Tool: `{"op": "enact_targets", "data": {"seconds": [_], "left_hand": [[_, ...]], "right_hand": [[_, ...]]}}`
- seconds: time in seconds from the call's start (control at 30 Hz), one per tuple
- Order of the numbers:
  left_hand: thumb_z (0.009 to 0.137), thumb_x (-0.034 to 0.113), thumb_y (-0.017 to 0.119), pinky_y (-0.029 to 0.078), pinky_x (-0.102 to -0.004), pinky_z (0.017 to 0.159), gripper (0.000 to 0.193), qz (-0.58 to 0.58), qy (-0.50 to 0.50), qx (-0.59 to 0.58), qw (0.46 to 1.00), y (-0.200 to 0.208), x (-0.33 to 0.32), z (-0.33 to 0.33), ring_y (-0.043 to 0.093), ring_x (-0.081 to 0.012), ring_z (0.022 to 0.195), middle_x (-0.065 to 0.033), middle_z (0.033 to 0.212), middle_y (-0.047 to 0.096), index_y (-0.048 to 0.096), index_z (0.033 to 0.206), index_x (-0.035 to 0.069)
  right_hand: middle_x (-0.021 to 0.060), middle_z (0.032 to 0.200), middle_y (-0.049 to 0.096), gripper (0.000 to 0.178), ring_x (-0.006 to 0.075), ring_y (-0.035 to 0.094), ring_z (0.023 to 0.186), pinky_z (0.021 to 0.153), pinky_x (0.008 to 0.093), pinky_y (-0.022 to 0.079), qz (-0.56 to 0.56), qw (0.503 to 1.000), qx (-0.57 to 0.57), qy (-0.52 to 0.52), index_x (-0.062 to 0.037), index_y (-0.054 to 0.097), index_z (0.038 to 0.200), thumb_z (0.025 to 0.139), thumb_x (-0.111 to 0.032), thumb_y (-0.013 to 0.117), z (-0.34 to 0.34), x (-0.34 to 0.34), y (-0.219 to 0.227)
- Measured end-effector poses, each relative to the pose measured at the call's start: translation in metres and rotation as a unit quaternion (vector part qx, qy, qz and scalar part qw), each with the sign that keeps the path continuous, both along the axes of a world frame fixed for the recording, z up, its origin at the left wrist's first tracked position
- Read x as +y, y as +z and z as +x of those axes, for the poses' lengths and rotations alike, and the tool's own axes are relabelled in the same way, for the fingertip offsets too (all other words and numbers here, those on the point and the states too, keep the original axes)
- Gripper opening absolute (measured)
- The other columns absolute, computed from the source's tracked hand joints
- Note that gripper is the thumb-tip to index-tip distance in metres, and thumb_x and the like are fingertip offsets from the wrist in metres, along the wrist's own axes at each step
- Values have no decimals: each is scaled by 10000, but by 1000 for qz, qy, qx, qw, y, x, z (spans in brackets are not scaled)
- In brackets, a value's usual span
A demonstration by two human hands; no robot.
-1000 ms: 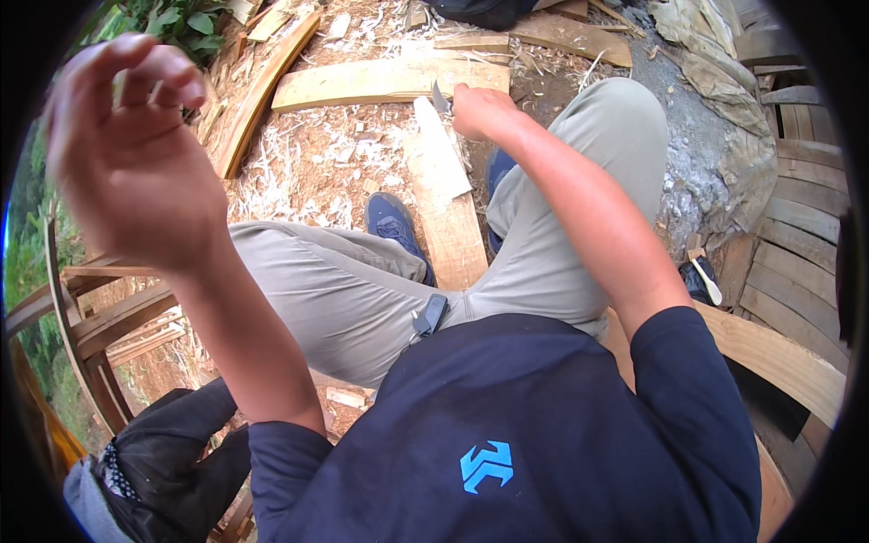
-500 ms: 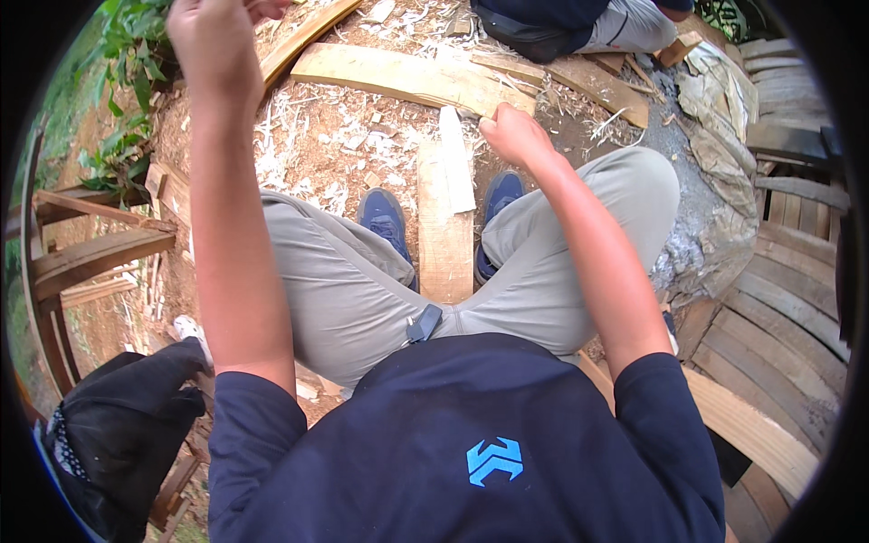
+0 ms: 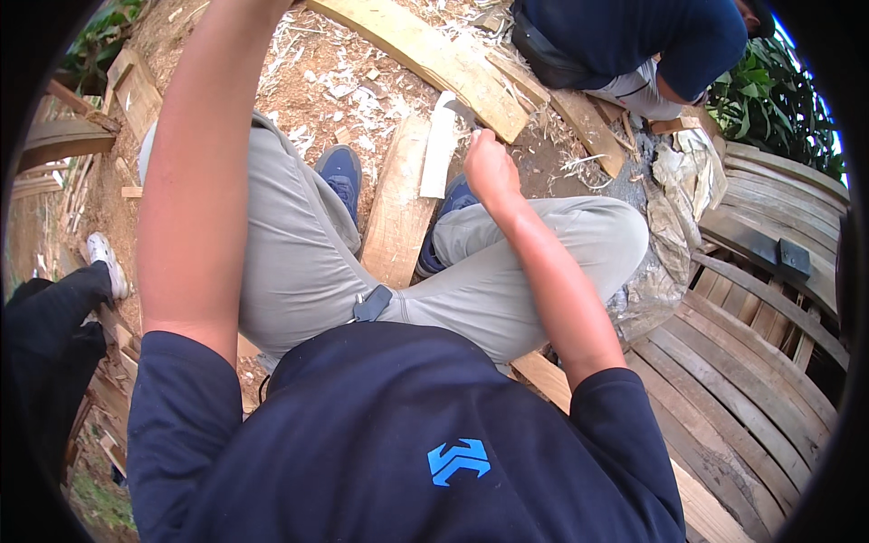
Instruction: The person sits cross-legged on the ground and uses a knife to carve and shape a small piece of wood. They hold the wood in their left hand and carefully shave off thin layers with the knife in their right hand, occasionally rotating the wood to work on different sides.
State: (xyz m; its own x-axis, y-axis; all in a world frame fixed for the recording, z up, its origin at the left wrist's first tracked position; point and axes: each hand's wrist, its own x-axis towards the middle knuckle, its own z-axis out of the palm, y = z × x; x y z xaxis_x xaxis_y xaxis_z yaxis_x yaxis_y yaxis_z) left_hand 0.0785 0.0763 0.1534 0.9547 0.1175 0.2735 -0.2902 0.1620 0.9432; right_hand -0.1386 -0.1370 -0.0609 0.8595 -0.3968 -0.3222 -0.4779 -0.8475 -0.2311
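My right hand (image 3: pixel 490 168) is closed around a small dark-bladed tool (image 3: pixel 459 110), whose tip rests against the top of a pale shaved wood strip (image 3: pixel 438 147). That strip leans on a thicker brown plank (image 3: pixel 396 220) lying between my blue shoes (image 3: pixel 340 172) and my grey-trousered legs. My left forearm (image 3: pixel 204 172) is raised and runs out of the top edge, so the left hand is hidden. I sit on the ground among wood shavings.
Another person in a dark blue shirt (image 3: pixel 634 36) crouches at the top right. A long curved plank (image 3: pixel 434 56) lies beyond my feet. Stacked curved boards (image 3: pixel 751 371) fill the right. Crumpled plastic (image 3: pixel 670 217) lies by my right knee. A black-trousered leg with a white shoe (image 3: pixel 104 262) is at the left.
My left arm has swung further up until the hand left the picture. The view has turned, bringing the other person into sight. My right hand has stayed on the tool at the strip.
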Motion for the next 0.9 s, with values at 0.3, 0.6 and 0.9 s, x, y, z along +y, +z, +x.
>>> {"op": "enact_targets", "data": {"seconds": [0.3,0.6,0.9], "left_hand": [[934,237,607,404,-249,498,192,14,-9,2,1000,-2,-4,-2,513,-88,542,-14,701,579,654,857,68],[956,198,606,401,-248,486,200,-7,-38,-24,999,-10,-9,-1,511,-87,517,-20,682,586,646,830,48],[949,155,621,444,-261,500,185,-29,-43,-32,998,-20,-11,4,536,-87,558,-31,683,609,681,830,27]], "right_hand": [[276,969,692,407,410,677,882,781,477,525,80,996,-18,-44,42,632,1082,1049,-316,439,16,-31,-13],[138,830,635,322,243,591,639,536,375,437,310,923,40,-226,-12,580,1086,1063,-286,412,18,-45,4],[288,1103,692,384,429,662,1074,919,490,508,60,989,29,135,-19,654,1180,1016,-337,516,-1,-4,41]]}}
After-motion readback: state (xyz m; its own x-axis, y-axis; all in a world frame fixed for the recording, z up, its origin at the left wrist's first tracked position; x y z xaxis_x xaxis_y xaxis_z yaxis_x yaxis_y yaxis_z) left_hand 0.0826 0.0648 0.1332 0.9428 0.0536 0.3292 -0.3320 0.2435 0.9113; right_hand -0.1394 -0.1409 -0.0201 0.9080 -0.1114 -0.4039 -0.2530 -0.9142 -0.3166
